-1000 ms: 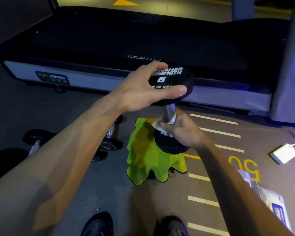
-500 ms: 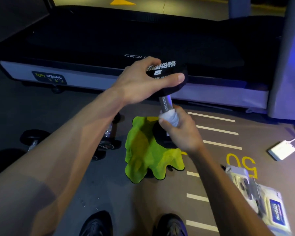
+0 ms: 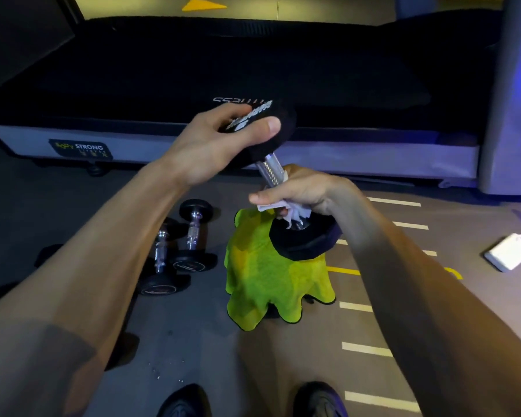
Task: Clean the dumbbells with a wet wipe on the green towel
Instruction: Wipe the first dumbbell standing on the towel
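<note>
Right now we are in the wiping step itself: we hold one dumbbell point(image 3: 275, 188) tilted in the air above the green towel point(image 3: 268, 275), which lies crumpled on the floor point(image 3: 193, 341) near our shoes. Our left hand point(image 3: 223, 139) is clamped over the upper, far head of the dumbbell, fingers spread across its printed end face, while our right hand point(image 3: 301, 191) is closed around the low end of the chrome handle with the wet wipe point(image 3: 286, 210) bunched between palm and metal. The lower black head hangs just over the towel's far right corner; we cannot tell whether it touches the cloth. Two more dumbbells point(image 3: 175, 251) lie on the floor just to the left of the towel, apparently waiting their turn. A white box with a cable point(image 3: 510, 255) sits well apart at the right, and the treadmill point(image 3: 223, 70) runs across the far side. By our judgement the handle is partly done, and the next move calls for sliding or twisting the wipe along the knurled bar toward the upper head, keeping the left hand firm so the weight does not swing, then working round the rubber heads.
</note>
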A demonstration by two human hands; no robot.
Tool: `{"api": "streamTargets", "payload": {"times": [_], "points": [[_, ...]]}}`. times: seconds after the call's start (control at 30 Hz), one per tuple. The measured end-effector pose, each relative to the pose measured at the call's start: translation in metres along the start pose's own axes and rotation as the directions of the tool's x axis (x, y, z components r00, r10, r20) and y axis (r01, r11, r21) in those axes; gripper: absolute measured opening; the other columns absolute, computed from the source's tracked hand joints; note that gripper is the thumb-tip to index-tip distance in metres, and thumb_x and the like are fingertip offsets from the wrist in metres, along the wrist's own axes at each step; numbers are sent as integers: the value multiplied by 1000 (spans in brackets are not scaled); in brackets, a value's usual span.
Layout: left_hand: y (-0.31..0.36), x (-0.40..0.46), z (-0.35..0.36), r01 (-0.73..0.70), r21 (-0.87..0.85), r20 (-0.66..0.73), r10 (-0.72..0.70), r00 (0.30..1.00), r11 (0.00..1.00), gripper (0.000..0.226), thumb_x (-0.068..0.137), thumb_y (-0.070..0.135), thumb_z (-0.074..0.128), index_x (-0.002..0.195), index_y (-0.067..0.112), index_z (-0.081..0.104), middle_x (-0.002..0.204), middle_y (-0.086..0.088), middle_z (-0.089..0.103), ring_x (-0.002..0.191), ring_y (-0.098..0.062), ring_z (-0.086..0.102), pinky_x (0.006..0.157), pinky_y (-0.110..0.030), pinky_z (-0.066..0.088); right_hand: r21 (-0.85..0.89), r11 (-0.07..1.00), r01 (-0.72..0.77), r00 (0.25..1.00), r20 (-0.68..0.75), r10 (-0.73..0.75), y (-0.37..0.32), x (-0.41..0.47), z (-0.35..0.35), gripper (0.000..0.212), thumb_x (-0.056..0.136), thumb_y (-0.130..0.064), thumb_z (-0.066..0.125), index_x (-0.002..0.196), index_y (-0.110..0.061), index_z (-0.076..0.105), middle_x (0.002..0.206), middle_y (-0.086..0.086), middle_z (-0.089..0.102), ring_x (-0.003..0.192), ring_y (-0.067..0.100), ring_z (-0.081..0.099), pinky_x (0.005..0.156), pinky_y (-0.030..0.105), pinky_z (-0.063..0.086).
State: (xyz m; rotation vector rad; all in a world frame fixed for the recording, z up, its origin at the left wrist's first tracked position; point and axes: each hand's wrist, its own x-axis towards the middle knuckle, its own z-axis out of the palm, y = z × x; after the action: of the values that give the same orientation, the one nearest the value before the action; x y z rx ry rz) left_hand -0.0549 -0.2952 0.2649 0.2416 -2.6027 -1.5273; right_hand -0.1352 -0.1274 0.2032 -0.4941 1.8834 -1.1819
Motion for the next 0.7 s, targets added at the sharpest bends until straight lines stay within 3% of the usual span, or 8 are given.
{"api": "streamTargets", "payload": {"times": [0.07,0.13,0.2,0.3,0.43,0.5,0.57,0.7], "points": [[-7,1,-2,2,-12,-24,-3,1000,1000,82,56,83,66,127,42,67,114,23,69,108,5,65,96,-19,46,-15,1000,4,996,-92,-5,-2,2,5,39,70,-33,91,82,-11,61,62,5,63,51,19,50,56,30,43],[-11,3,-3,8,-25,-49,-9,999,1000,85,55,84,67,128,41,67,117,19,70,110,3,66,99,-21,46,-92,996,9,963,-267,-34,-2,2,15,40,69,-36,91,75,-16,57,57,-1,55,49,15,47,54,25,40],[-12,1,-4,11,-43,-55,-14,998,999,81,55,83,67,124,41,69,114,19,71,106,4,66,94,-18,45,-184,983,16,880,-463,-101,-1,3,31,37,74,-29,85,67,-19,50,54,-7,52,49,13,49,49,23,37],[-13,-1,-3,3,-64,-47,-6,999,998,82,56,80,69,126,38,69,115,18,72,107,2,67,96,-20,47,-342,934,-97,684,-705,-187,7,5,57,21,80,-26,70,86,-21,51,85,9,68,80,36,63,63,34,42],[-8,-3,1,16,-48,-69,-19,997,999,74,60,80,71,122,39,70,110,20,73,105,4,67,95,-21,47,-383,921,-64,571,-772,-281,9,1,70,34,88,-25,66,101,-17,36,96,13,67,95,44,62,69,41,41],[-5,-3,2,30,-51,-72,-33,997,998,62,64,77,71,114,40,71,103,22,73,99,5,68,89,-19,46,-430,903,7,568,-742,-357,4,-5,77,38,86,-25,67,99,-18,32,104,12,66,101,44,61,80,47,47],[-5,-2,2,23,-59,-73,-27,997,998,69,59,79,71,116,39,71,104,20,73,100,3,68,90,-21,48,-392,915,96,605,-707,-367,-1,-11,82,38,80,-25,67,101,-21,35,109,8,63,106,39,59,88,50,47],[-4,-3,1,11,-45,-66,-14,998,999,86,54,82,69,127,36,68,113,17,72,105,0,69,95,-23,51,-45,913,405,731,-584,-353,3,-23,66,48,79,-22,55,127,-21,55,116,-6,69,111,15,64,100,44,50]]}}
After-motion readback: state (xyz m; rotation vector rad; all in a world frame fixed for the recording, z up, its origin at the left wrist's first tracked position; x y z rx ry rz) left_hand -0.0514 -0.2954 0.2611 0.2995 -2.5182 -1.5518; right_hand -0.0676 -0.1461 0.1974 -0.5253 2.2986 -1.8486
